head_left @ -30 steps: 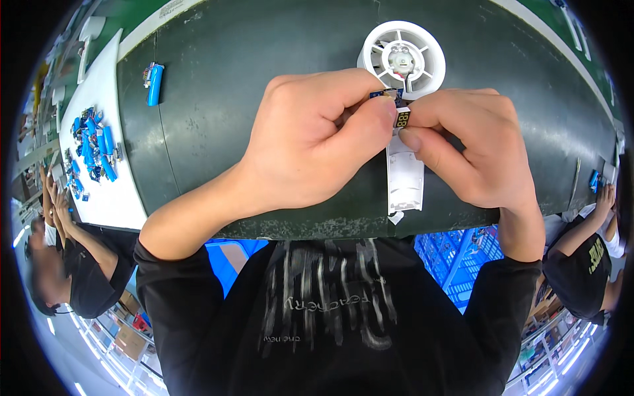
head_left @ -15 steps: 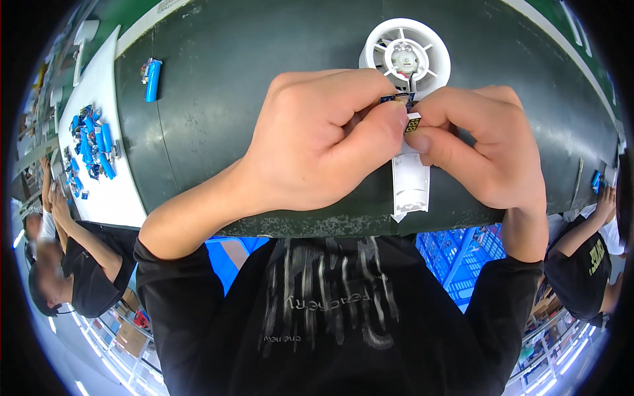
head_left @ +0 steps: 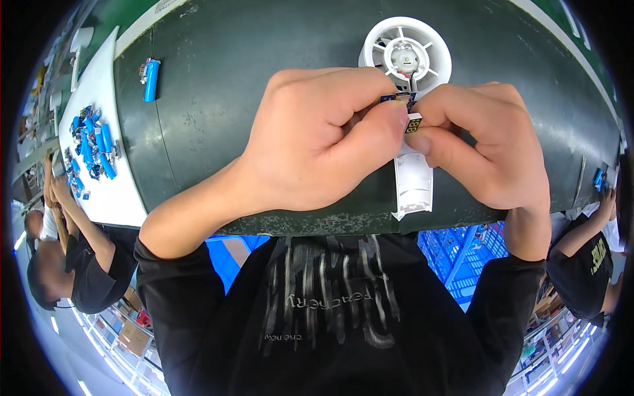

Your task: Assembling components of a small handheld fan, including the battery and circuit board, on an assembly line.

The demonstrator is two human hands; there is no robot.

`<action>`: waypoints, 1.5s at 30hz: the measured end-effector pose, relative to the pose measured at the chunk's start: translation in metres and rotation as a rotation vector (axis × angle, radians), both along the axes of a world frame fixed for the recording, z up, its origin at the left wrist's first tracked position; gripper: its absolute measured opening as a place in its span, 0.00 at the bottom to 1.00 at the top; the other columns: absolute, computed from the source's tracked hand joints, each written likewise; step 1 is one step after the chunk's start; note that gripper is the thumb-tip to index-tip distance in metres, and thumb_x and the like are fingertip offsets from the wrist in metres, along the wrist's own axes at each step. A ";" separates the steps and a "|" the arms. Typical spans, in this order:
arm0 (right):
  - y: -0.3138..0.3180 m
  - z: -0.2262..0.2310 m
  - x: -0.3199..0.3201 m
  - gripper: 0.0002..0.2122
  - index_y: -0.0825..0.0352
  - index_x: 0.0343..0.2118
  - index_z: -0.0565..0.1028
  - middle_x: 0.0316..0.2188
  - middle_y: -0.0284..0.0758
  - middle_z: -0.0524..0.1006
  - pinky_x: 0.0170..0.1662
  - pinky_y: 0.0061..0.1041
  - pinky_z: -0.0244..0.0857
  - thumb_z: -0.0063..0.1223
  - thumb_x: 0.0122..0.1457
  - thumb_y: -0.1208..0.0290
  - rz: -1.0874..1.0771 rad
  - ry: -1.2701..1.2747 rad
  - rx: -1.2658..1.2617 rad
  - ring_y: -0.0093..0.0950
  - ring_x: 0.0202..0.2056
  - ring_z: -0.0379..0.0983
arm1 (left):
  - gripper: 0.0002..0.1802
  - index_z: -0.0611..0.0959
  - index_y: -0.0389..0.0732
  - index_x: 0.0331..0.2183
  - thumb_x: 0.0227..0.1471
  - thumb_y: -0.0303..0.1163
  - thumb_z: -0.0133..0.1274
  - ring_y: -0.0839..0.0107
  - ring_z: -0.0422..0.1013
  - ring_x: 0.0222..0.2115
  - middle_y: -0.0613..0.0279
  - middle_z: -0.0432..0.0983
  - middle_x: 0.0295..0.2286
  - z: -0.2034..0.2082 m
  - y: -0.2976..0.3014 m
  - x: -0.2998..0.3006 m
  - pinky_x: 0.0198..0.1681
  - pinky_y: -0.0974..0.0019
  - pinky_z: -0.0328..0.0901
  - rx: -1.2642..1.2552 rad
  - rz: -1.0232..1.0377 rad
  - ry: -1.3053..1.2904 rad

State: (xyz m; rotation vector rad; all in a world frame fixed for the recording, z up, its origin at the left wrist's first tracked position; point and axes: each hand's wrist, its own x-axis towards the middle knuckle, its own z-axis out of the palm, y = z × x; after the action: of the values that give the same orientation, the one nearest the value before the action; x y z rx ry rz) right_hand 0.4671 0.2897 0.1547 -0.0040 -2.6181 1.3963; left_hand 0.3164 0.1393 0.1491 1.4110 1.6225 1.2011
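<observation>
My left hand [head_left: 323, 142] is closed in a pinch on a small dark circuit board [head_left: 395, 98]. My right hand [head_left: 485, 142] pinches the board's other side with thumb and forefinger, partly hiding it. A small white-edged display module [head_left: 413, 123] with digit segments sits between the fingertips of both hands. Just beyond them lies a white handheld fan [head_left: 444, 56], its round spoked head showing a motor and thin wires in the middle. Its white open handle shell [head_left: 414, 188] extends toward me beneath my hands; the joint with the head is hidden.
A blue cylindrical battery [head_left: 151, 80] with a small board attached lies at left on the dark work surface [head_left: 198, 59]. Farther left, a white board [head_left: 119, 201] carries several more. Blue crates [head_left: 456, 257] are below the front edge. Co-workers sit at both sides.
Both hands keep their pinch with only slight finger movement, and a little more of the circuit board shows. The handle shell has shifted slightly to the right.
</observation>
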 end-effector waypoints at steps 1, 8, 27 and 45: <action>0.000 0.001 0.001 0.05 0.68 0.23 0.73 0.12 0.33 0.70 0.18 0.24 0.55 0.56 0.49 0.75 0.000 -0.010 0.005 0.28 0.13 0.66 | 0.09 0.79 0.33 0.26 0.53 0.28 0.48 0.83 0.62 0.13 0.68 0.71 0.15 0.001 0.001 0.002 0.17 0.75 0.56 0.001 -0.003 0.002; -0.003 0.003 -0.001 0.04 0.68 0.23 0.73 0.13 0.34 0.70 0.18 0.25 0.55 0.57 0.47 0.75 0.007 0.031 0.054 0.31 0.13 0.66 | 0.08 0.74 0.34 0.19 0.46 0.24 0.52 0.69 0.59 0.12 0.59 0.63 0.12 -0.001 0.001 0.003 0.16 0.66 0.55 0.024 0.081 -0.095; -0.010 -0.016 -0.003 0.07 0.67 0.28 0.74 0.22 0.36 0.75 0.26 0.29 0.65 0.60 0.44 0.78 -0.225 0.355 0.180 0.35 0.23 0.74 | 0.17 0.76 0.28 0.45 0.51 0.16 0.47 0.76 0.75 0.25 0.54 0.78 0.32 0.002 -0.011 0.009 0.29 0.74 0.70 -0.029 0.087 -0.297; -0.017 -0.025 -0.013 0.07 0.69 0.25 0.74 0.18 0.35 0.72 0.22 0.28 0.62 0.60 0.41 0.81 -0.231 0.408 0.130 0.33 0.18 0.69 | 0.18 0.76 0.21 0.41 0.43 0.12 0.52 0.64 0.76 0.27 0.45 0.77 0.32 -0.016 -0.019 0.010 0.32 0.67 0.71 0.296 0.124 0.302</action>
State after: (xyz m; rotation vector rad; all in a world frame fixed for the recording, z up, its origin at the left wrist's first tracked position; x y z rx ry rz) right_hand 0.4543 0.2729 0.1298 -0.0046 -2.2798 1.0240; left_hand 0.3264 0.1198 0.1330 1.7687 1.8125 1.3983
